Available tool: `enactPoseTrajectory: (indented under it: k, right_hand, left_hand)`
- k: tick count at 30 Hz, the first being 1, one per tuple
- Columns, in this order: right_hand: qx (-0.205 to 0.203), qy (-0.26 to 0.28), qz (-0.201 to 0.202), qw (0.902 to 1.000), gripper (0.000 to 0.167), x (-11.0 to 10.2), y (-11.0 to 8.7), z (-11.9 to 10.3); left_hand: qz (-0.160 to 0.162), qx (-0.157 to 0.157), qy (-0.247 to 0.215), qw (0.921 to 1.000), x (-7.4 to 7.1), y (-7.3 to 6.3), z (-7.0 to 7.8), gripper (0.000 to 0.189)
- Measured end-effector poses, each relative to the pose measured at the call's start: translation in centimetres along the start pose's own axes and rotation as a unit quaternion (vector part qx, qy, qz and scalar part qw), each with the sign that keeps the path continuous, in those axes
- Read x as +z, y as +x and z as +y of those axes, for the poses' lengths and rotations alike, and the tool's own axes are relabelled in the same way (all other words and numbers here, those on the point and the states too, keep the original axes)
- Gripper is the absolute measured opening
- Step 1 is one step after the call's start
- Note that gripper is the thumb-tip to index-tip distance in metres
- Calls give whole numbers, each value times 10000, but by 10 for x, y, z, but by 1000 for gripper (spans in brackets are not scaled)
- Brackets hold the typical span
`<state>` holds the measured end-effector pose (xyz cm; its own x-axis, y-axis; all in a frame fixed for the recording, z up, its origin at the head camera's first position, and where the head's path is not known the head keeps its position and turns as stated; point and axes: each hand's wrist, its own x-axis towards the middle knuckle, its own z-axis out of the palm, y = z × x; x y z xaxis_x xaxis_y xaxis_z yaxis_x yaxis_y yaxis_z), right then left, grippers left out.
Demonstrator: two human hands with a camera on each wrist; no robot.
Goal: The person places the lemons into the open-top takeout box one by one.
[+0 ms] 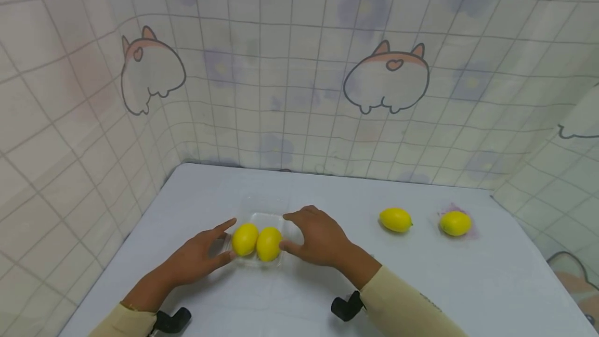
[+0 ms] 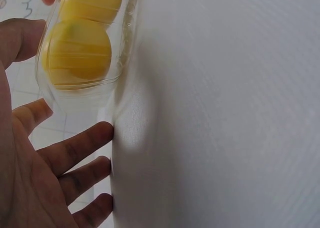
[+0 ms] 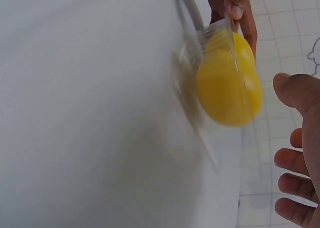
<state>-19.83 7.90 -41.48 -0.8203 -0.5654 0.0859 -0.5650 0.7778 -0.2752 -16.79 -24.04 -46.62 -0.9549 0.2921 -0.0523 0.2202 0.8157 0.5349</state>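
Two yellow lemons (image 1: pixel 245 239) lie side by side in a clear plastic box (image 1: pixel 267 219), whose transparent lid (image 1: pixel 265 204) stands folded back behind it. My left hand (image 1: pixel 193 258) is at the box's left side, fingers spread; in the left wrist view its thumb (image 2: pixel 22 37) touches the box edge. At the right side is my right hand (image 1: pixel 320 235), thumb and forefinger apart, the thumb near the right lemon (image 1: pixel 269 244). In the right wrist view a gap shows between its thumb (image 3: pixel 295 90) and the box.
Two more lemons lie on the white table (image 1: pixel 444 285) to the right: one lemon (image 1: pixel 395 220) bare on the surface, the other lemon (image 1: pixel 455 223) on a pinkish patch. A gridded, patterned curtain (image 1: pixel 309 134) borders the table's back and sides.
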Motion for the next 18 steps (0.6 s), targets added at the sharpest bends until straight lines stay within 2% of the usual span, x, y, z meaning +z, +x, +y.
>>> enactPoseTrajectory:
  k: [18]
  right_hand:
    - [979, -196, 301, 9945, 63, -14, -35, 59]
  left_hand:
    - [-17, -78, -79, 9999, -2, -2, 4, 85]
